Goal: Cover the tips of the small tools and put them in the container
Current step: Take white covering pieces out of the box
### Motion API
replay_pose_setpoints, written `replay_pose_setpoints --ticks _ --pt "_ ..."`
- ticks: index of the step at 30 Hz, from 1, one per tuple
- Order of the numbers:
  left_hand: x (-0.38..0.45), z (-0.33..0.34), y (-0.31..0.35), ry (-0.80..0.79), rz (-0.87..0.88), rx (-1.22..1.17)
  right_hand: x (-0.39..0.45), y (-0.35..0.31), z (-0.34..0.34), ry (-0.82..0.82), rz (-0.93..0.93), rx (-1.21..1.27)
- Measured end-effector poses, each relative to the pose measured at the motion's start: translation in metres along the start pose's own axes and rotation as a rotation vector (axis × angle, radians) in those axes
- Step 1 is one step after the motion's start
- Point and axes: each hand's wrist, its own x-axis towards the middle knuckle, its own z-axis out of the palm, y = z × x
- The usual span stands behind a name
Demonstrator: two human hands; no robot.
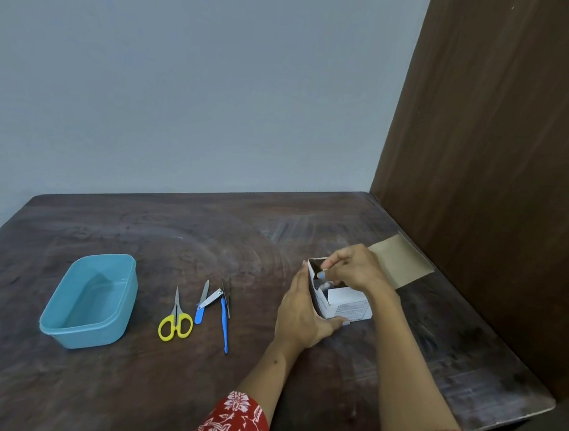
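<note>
An empty blue plastic container point(89, 301) stands at the left of the dark wooden table point(205, 242). To its right lie yellow-handled scissors point(175, 321), a blue-handled nail file point(202, 302), a nail clipper point(211, 299), tweezers point(226, 296) and a thin blue-handled tool point(224, 327). My left hand point(298, 316) holds the left side of a small open white box point(341, 301). Over the box opening my right hand point(354, 266) has its fingertips dipped inside, pinching something small and pale that I cannot make out.
The box's brown cardboard flap point(401, 260) lies open behind it, against a tall dark wooden panel point(504, 165) on the right. A grey wall runs along the table's far edge. The table's right edge is near the box.
</note>
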Motion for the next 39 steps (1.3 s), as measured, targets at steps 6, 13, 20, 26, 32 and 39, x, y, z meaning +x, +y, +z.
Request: replay_pose_setpoints --ticks 6,13,20,26,32,39 --pt "0.000 0.000 0.000 0.007 0.007 0.003 0.001 0.001 -0.003 0.031 -0.004 0.062" --pt "0.000 0.000 -0.001 0.004 0.005 0.015 0.000 0.000 -0.004 -0.035 0.106 0.382" --pt "0.000 0.000 -0.002 0.006 -0.016 0.008 -0.002 0.014 -0.021 0.658 0.031 0.222" --pt "0.001 -0.001 0.000 -0.014 -0.054 0.015 -0.013 0.054 -0.039 1.107 0.277 0.517" --pt "0.001 -0.001 0.001 -0.014 -0.053 0.012 -0.012 0.050 -0.030 0.847 0.180 0.973" --pt "-0.001 -0.003 0.000 -0.002 -0.020 -0.001 -0.029 0.019 0.007 0.650 -0.251 0.582"
